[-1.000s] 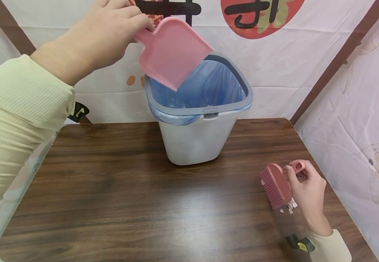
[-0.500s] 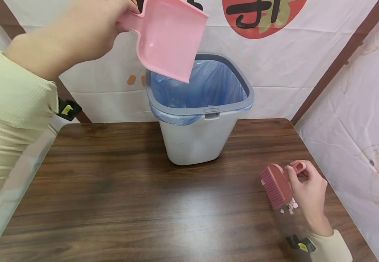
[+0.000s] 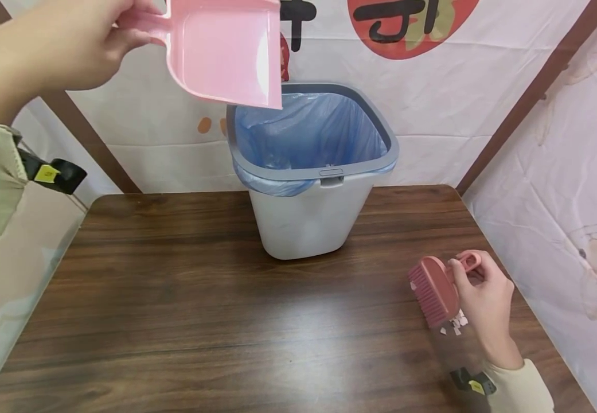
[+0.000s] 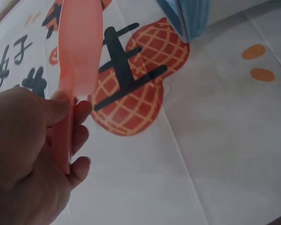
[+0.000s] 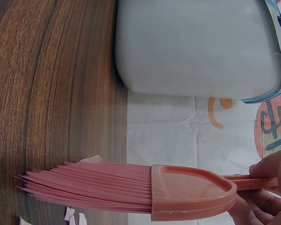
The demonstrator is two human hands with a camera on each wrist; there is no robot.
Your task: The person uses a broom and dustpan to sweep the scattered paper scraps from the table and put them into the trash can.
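My left hand [image 3: 76, 43] grips the handle of a pink dustpan [image 3: 223, 49], held in the air above and left of the bin; its pan looks bare. In the left wrist view the dustpan [image 4: 80, 47] appears edge-on, with the fingers curled round its handle. At the table's right side my right hand [image 3: 486, 292] pinches the handle of a pink hand brush [image 3: 441, 287], whose bristles touch the tabletop. Small white paper scraps [image 3: 458, 322] lie beside the brush, and one clings near its bristles. The right wrist view shows the brush [image 5: 192, 190] up close.
A light grey bin [image 3: 308, 221] with a blue liner bag [image 3: 350, 126] stands at the back middle of the dark wooden table [image 3: 200, 321]. Printed white cloth [image 3: 443, 103] hangs behind it and along the right side.
My left hand has drawn the dustpan leftward and up, away from over the bin, turning its inner face toward the head camera. The right hand and brush stay in place.
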